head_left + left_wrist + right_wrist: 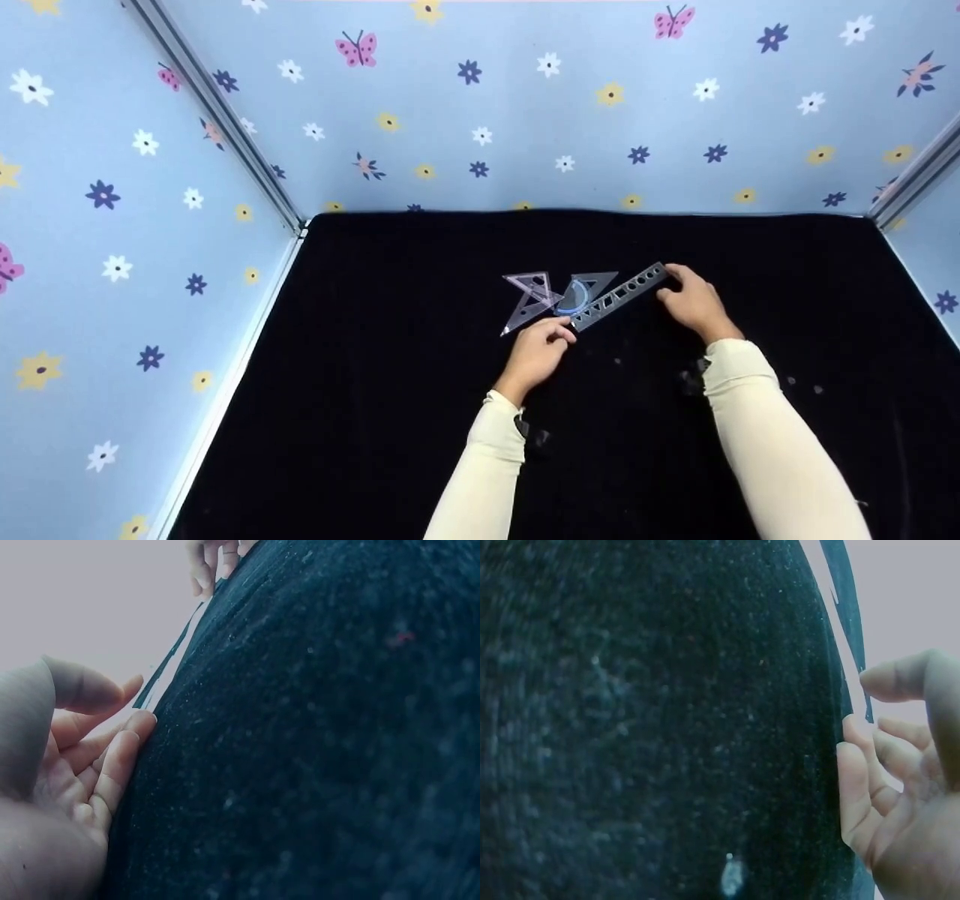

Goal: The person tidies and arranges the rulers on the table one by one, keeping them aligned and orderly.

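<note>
One pale-blue wall panel (67,247), printed with flowers and butterflies, stands at the far left, beside the black tabletop (360,390). Across from it, near the middle, I see a clear, pinkish set square (534,306). Just on the person's side of it, the left hand (536,351) pinches the nearer end of a dark see-through ruler (619,297), thumb and fingers narrowed on its edge. Next comes a protractor (574,298) with a blue arc, overlapping a greyish set square (600,281). The ruler slants past these two, away to the right, cut-out shapes lined along it; whether it touches the tabletop I can't tell. At its farther end, the right hand (694,301) holds it between thumb and fingers. Cream sleeves (772,427) cover both forearms.
</note>
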Action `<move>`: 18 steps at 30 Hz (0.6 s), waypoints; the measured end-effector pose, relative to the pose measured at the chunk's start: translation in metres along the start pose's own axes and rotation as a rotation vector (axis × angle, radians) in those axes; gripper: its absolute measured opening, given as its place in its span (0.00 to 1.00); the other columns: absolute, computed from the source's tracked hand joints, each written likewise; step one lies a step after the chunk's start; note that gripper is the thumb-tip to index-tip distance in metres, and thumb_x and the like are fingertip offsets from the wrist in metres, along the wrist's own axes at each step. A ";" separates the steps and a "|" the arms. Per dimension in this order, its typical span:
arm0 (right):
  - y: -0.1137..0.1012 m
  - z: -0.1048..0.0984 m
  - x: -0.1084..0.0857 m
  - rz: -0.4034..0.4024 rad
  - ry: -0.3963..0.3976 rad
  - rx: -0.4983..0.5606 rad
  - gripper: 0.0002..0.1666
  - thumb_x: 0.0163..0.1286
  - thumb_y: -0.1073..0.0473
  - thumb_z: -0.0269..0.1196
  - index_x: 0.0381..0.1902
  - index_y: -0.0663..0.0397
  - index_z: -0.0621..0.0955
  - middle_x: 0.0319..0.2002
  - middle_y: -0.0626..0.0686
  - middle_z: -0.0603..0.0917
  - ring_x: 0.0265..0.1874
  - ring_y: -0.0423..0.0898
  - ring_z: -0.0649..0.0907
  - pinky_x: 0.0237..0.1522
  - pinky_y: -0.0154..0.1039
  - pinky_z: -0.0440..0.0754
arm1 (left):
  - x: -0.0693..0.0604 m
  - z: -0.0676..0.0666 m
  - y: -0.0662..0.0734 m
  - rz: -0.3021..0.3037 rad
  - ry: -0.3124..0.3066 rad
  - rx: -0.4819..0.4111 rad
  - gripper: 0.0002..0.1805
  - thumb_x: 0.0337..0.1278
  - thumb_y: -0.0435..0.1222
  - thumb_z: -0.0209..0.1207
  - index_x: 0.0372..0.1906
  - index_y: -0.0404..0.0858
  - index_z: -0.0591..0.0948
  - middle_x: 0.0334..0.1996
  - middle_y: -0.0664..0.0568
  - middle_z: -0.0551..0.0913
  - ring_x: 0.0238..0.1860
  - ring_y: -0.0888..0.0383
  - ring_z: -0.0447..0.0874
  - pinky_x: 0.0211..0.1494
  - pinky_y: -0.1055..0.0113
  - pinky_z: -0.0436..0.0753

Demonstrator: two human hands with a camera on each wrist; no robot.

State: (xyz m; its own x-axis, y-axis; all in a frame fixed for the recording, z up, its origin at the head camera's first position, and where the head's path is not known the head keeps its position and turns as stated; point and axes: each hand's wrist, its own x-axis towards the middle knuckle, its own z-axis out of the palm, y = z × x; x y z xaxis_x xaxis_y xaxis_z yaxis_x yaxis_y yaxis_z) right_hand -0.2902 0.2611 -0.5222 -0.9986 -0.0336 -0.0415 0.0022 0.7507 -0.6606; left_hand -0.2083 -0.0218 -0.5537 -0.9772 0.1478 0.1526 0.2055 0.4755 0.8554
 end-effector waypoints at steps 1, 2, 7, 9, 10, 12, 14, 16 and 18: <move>0.000 0.000 -0.001 0.005 0.008 0.016 0.34 0.70 0.59 0.59 0.72 0.63 0.67 0.70 0.64 0.70 0.71 0.63 0.64 0.70 0.57 0.60 | 0.000 0.000 0.000 -0.001 -0.002 -0.005 0.10 0.56 0.27 0.57 0.32 0.41 0.88 0.56 0.51 0.84 0.61 0.57 0.79 0.62 0.66 0.74; 0.000 0.000 -0.001 0.009 0.013 0.034 0.34 0.70 0.59 0.59 0.72 0.64 0.67 0.69 0.64 0.71 0.71 0.63 0.64 0.71 0.57 0.59 | 0.000 0.000 0.001 -0.003 -0.004 -0.011 0.10 0.56 0.27 0.58 0.32 0.41 0.88 0.56 0.51 0.84 0.61 0.57 0.79 0.62 0.66 0.75; 0.002 0.001 -0.003 0.044 0.032 0.162 0.33 0.71 0.60 0.58 0.71 0.65 0.67 0.69 0.62 0.72 0.68 0.59 0.70 0.68 0.51 0.66 | 0.000 -0.002 0.002 -0.007 -0.002 -0.055 0.09 0.57 0.28 0.58 0.33 0.39 0.88 0.56 0.50 0.85 0.59 0.56 0.79 0.60 0.67 0.76; 0.003 0.002 -0.004 0.064 0.029 0.217 0.33 0.72 0.61 0.57 0.72 0.65 0.67 0.69 0.61 0.72 0.61 0.56 0.76 0.59 0.46 0.75 | 0.000 -0.003 0.003 -0.001 -0.001 -0.073 0.08 0.58 0.28 0.58 0.34 0.38 0.88 0.56 0.49 0.85 0.59 0.56 0.80 0.60 0.67 0.76; 0.004 0.002 -0.004 0.073 0.026 0.245 0.33 0.72 0.61 0.57 0.72 0.65 0.67 0.69 0.61 0.72 0.57 0.54 0.79 0.53 0.42 0.78 | 0.000 -0.003 0.003 0.003 0.000 -0.078 0.08 0.59 0.28 0.58 0.34 0.37 0.88 0.55 0.49 0.85 0.59 0.55 0.80 0.60 0.67 0.76; 0.004 0.001 -0.006 0.092 0.018 0.294 0.33 0.72 0.62 0.56 0.73 0.64 0.66 0.69 0.61 0.72 0.47 0.48 0.81 0.40 0.34 0.80 | -0.001 -0.003 0.003 0.006 -0.002 -0.091 0.08 0.60 0.29 0.59 0.35 0.37 0.88 0.55 0.49 0.85 0.59 0.56 0.80 0.60 0.67 0.76; 0.005 0.000 -0.007 0.107 0.017 0.325 0.33 0.72 0.62 0.56 0.73 0.64 0.66 0.69 0.60 0.72 0.42 0.44 0.81 0.34 0.30 0.79 | -0.001 -0.003 0.003 0.006 -0.002 -0.108 0.07 0.60 0.29 0.59 0.36 0.37 0.88 0.55 0.49 0.85 0.58 0.56 0.81 0.59 0.67 0.77; 0.005 0.000 -0.008 0.120 0.020 0.352 0.33 0.71 0.62 0.56 0.72 0.64 0.67 0.68 0.60 0.73 0.41 0.41 0.80 0.33 0.28 0.78 | -0.001 -0.004 0.002 0.002 -0.003 -0.131 0.07 0.60 0.29 0.60 0.36 0.37 0.88 0.55 0.49 0.85 0.56 0.58 0.82 0.58 0.68 0.77; 0.004 -0.001 -0.008 0.129 0.025 0.381 0.33 0.71 0.63 0.56 0.72 0.65 0.67 0.68 0.61 0.73 0.40 0.41 0.80 0.34 0.28 0.78 | -0.002 -0.005 0.001 -0.009 -0.008 -0.160 0.07 0.61 0.29 0.60 0.37 0.37 0.88 0.55 0.49 0.85 0.54 0.59 0.83 0.58 0.68 0.77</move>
State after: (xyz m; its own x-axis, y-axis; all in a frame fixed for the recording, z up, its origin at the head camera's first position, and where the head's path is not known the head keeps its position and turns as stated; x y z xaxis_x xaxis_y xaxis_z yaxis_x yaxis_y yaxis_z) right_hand -0.2823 0.2651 -0.5242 -0.9898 0.0642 -0.1272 0.1425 0.4496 -0.8818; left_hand -0.2066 -0.0254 -0.5508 -0.9783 0.1514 0.1417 0.1854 0.3323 0.9248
